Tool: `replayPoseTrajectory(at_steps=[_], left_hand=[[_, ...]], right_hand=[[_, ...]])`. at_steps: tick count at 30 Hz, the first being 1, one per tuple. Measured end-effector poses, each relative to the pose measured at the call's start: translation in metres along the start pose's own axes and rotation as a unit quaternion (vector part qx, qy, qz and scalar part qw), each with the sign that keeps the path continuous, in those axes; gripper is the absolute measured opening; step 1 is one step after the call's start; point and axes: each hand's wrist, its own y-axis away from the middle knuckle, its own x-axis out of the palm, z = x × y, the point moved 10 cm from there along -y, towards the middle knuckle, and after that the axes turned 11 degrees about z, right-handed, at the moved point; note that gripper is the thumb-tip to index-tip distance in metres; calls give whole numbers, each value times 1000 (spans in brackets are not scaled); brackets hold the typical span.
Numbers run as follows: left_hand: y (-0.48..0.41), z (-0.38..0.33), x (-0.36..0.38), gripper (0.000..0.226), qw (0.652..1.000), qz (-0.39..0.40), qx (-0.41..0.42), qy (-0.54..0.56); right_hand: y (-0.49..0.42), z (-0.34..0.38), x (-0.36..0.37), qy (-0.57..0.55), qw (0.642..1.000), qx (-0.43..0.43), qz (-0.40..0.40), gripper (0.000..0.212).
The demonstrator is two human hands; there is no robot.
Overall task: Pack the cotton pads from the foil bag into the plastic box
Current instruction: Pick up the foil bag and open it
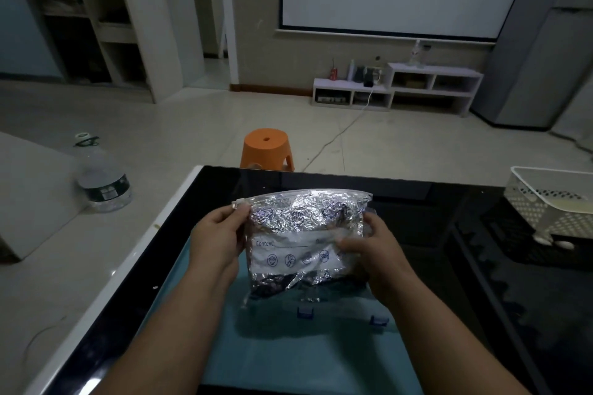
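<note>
A crinkled silver foil bag (301, 234) with a zip strip along its top and a "Content" label is held upright above the table. My left hand (218, 237) grips its upper left corner by the zip slider. My right hand (372, 244) pinches its right side. Below the bag lies a clear plastic box (337, 314) with blue clips, resting on a teal mat (288, 359); the bag hides most of the box. No cotton pads show; the bag's contents are hidden.
The table is black glass (433, 266) with a white rim on the left. A white perforated basket (552, 202) stands at the far right. An orange stool (268, 147) sits beyond the far edge, and a big water bottle (102, 183) on the floor at the left.
</note>
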Motion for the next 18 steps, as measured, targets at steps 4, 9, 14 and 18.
replayPoseTrajectory(at_steps=[4, 9, 14, 18], left_hand=[[2, -1, 7, 10, 999, 15, 6, -39], [6, -1, 25, 10, 990, 46, 38, -131], [16, -4, 38, 7, 990, 74, 42, -116], [23, -11, 50, 12, 981, 98, 69, -152]], right_hand=[[24, 51, -26, 229, 944, -130, -198, 67], [39, 92, 11, 423, 850, -251, -190, 29], [34, 86, 33, 458, 846, -248, -116, 25], [36, 92, 47, 473, 839, -254, -93, 26]])
